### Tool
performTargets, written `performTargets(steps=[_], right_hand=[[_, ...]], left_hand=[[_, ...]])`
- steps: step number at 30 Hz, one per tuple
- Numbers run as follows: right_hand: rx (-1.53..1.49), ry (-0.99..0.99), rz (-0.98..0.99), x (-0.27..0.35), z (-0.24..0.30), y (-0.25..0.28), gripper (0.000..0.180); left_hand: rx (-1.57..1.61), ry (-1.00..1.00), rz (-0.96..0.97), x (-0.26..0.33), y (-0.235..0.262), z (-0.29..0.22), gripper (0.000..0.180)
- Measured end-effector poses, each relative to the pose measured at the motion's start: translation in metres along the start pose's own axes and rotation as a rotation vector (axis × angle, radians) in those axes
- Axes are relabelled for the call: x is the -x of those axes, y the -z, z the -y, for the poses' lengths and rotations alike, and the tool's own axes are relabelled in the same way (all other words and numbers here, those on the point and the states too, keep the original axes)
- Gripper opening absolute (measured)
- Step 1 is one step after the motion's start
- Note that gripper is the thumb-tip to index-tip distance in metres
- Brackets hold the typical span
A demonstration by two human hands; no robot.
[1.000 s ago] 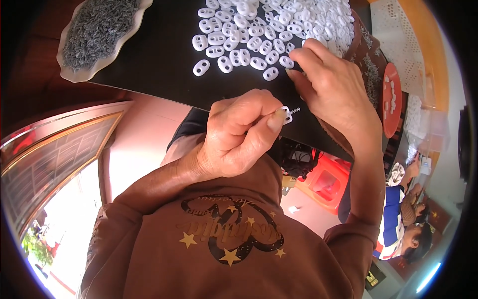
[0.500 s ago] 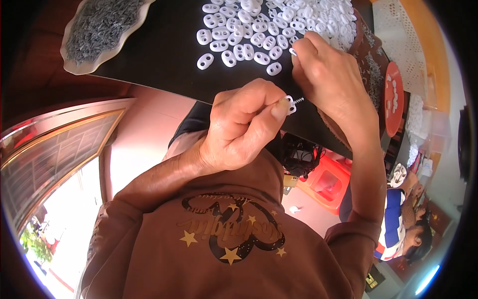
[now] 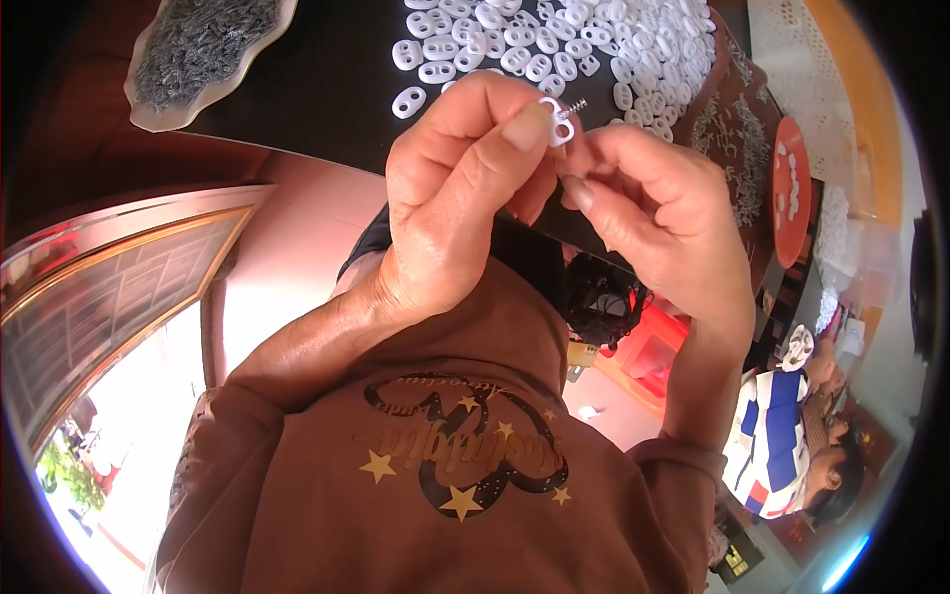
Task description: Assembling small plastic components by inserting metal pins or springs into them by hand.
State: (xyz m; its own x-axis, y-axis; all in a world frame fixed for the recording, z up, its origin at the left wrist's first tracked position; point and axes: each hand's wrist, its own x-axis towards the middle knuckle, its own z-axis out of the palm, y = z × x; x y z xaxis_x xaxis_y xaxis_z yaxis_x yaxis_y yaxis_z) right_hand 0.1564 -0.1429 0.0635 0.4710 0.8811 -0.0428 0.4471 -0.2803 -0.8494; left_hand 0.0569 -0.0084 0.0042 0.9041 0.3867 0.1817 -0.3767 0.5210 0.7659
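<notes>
My left hand (image 3: 445,198) pinches a small white two-hole plastic cord-lock piece (image 3: 560,131) between thumb and forefinger. A thin metal spring (image 3: 575,108) sticks out from its side. Close beside it is my right hand (image 3: 673,213), thumb and fingertips drawn together just below and right of the piece. Whatever those fingertips hold, if anything, is too hidden to make out. Beyond both hands lies a spread of similar white two-hole pieces (image 3: 515,59) on the dark table (image 3: 327,109), heaping up toward the right.
A pale wavy-edged tray (image 3: 156,123) full of springs stands far left. Loose springs (image 3: 749,148) lie on a brown surface at right, beside a red plate (image 3: 789,246) with white bits. A red stool (image 3: 653,361) stands below the table; another person (image 3: 792,445) is at lower right.
My right hand has come back from the white pieces toward my left hand. My left hand has risen a little with the cord-lock piece and spring, and the hands now nearly meet.
</notes>
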Motion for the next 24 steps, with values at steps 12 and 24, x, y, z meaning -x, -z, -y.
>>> performTargets(steps=[12,24], right_hand=[[-0.280,-0.117,-0.297,0.018,0.000,-0.004,0.006],[-0.234,-0.016,0.037,0.020,-0.002,0.040,0.033]], left_hand=[[-0.151,0.029,0.004,0.002,-0.012,0.007,0.016],[-0.164,0.425,0.178,-0.004,-0.011,-0.015,0.012]])
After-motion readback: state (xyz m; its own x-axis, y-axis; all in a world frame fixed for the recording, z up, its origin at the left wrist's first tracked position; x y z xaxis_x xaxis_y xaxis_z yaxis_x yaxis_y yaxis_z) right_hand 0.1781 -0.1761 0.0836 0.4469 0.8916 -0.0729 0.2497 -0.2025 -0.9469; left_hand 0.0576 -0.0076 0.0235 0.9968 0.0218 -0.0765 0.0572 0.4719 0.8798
